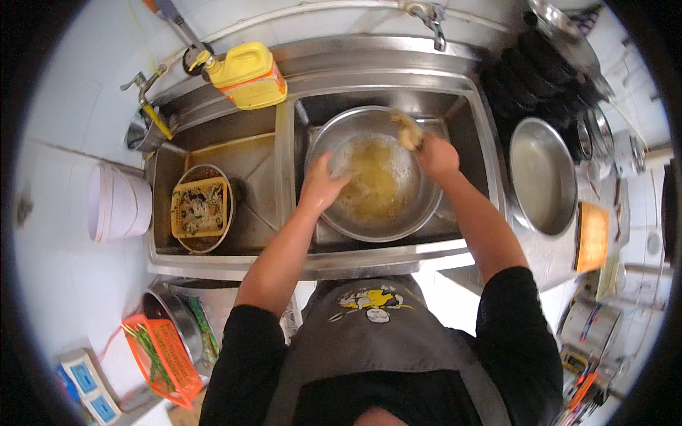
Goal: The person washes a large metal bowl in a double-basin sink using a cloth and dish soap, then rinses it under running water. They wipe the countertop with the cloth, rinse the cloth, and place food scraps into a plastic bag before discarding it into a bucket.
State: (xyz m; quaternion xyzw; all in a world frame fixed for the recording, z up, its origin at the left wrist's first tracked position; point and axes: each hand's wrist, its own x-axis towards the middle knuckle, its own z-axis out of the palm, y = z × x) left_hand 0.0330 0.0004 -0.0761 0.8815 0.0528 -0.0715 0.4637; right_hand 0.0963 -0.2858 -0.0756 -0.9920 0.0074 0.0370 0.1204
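A large round stainless steel basin [373, 234] stands in the right sink bowl. Yellowish, foamy water [375, 175] fills its lower part. My right hand [438, 157] grips a tan, crumpled cloth or scouring pad [409, 133] over the basin's upper right rim; motion blur hides its exact kind. At the left side of the basin, my left hand [322, 183] reaches over the rim with thumb and fingers apart and nothing in it. Whether its palm touches the metal is hidden.
Left sink bowl: a pot [230, 213] under a yellow strainer basket [198, 233] of food scraps. A yellow pump jug [250, 74] stands behind. An oval metal basin [543, 175] and stacked black bowls [533, 80] stand right. A faucet [434, 26] overhangs the back; a white bucket [120, 202] is left.
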